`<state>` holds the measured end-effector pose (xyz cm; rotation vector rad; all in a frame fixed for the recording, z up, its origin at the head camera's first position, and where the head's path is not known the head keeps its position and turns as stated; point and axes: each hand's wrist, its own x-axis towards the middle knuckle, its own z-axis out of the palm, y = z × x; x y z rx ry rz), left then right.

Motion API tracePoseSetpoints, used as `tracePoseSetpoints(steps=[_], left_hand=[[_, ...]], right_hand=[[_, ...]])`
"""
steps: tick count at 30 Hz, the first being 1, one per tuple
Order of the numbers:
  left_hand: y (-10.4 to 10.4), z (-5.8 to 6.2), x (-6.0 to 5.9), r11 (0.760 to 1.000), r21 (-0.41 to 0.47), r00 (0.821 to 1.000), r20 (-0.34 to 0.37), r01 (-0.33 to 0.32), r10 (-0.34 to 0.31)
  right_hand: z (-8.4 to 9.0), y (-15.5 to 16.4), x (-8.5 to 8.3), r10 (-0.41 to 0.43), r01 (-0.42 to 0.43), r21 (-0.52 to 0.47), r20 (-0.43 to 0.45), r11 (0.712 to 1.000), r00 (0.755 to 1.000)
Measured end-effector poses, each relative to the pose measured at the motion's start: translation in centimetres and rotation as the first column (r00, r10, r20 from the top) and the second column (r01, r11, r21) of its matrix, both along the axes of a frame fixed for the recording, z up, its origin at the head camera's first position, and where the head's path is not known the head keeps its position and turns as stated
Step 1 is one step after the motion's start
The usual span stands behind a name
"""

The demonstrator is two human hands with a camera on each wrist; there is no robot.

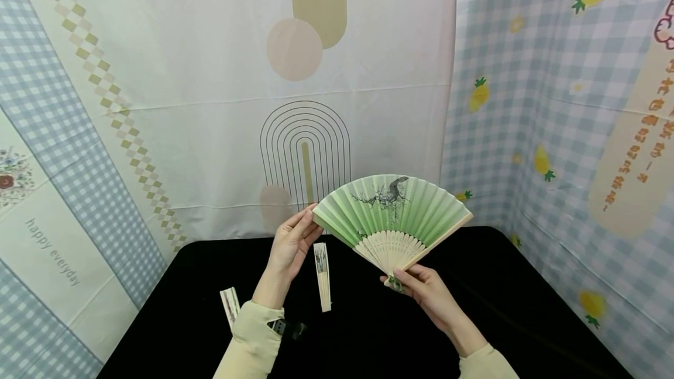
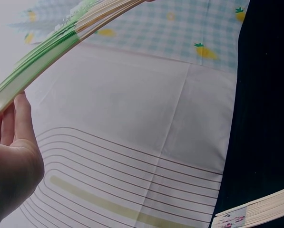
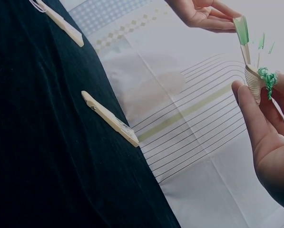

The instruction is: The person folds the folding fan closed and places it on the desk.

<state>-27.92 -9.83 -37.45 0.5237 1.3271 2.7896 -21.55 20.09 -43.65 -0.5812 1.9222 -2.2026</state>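
A green folding fan (image 1: 392, 206) with a dark bird-and-branch print is spread wide above the black table. My left hand (image 1: 292, 244) pinches the upper left end of its outer rib, also seen in the left wrist view, where the left hand (image 2: 15, 152) holds the green edge. Around the pivot, my right hand (image 1: 429, 297) grips the base of the ribs with thumb and fingers. A green tassel cord (image 3: 268, 80) hangs at that pivot in the right wrist view. Below the left hand lies a closed folding fan (image 1: 323, 278) with pale ribs.
Another closed fan (image 1: 230, 306) lies farther left, partly hidden by the left sleeve. Black cloth covers the table (image 1: 184, 285). A white printed curtain (image 1: 210, 75) hangs behind it, and a blue checked curtain (image 1: 500, 151) hangs at the right.
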Motion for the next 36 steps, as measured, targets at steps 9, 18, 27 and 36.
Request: tracePoseSetpoints(steps=[9,18,27,36], left_hand=[[-0.24,-0.15,0.07,1.000,-0.018,1.000,0.004,-0.008,0.008],[-0.32,-0.27,0.08,1.000,-0.021,1.000,0.011,-0.007,0.008],[-0.36,-0.32,0.07,1.000,-0.018,1.000,0.016,-0.014,0.015],[-0.38,-0.37,-0.06,0.999,-0.032,0.999,0.029,-0.017,0.018]], right_hand=[[-0.13,-0.14,0.00,-0.016,0.016,0.021,0.007,1.000,1.000],[-0.27,-0.26,-0.03,-0.019,0.019,0.031,0.025,0.999,0.999],[-0.21,-0.52,-0.05,-0.026,0.024,0.064,0.036,0.998,0.999],[-0.10,-0.74,-0.11,-0.046,0.041,0.108,0.045,0.993,0.998]])
